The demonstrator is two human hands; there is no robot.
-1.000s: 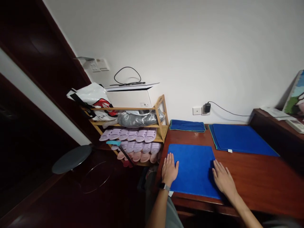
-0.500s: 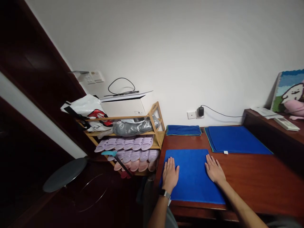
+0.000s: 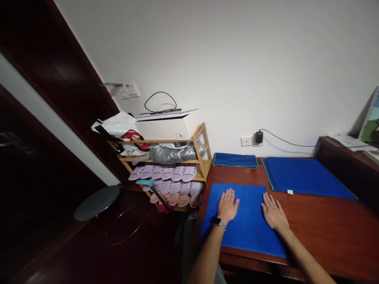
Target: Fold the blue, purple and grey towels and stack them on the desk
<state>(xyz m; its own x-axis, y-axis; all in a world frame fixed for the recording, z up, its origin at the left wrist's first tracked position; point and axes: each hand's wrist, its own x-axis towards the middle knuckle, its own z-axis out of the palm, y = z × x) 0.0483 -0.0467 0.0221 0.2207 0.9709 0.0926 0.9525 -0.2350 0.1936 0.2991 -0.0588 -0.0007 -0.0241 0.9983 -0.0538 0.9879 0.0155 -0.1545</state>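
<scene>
A blue cloth [image 3: 248, 221] lies flat near the front edge of the reddish-brown table [image 3: 319, 228]. My left hand [image 3: 228, 206] rests palm down on its left part, fingers stretched out, a watch on the wrist. On the cloth's right edge lies my right hand [image 3: 274, 213], also flat with its fingers spread. Neither hand grips anything. Behind, against the wall, is a narrow folded blue cloth [image 3: 235, 160] with a green edge. A larger folded blue cloth [image 3: 308, 176] with a white tag lies at the back right.
Left of the table stands a wooden rack [image 3: 204, 167] with purple and pink slippers, bags and a white box [image 3: 166, 128]. A round stool [image 3: 97, 202] is farther left. A black plug [image 3: 259, 137] sits in the wall socket. Papers [image 3: 349, 142] lie on a raised ledge at right.
My left hand has slid inward from the cloth's left edge. My right hand stays near the right edge. The view has shifted a little to the left.
</scene>
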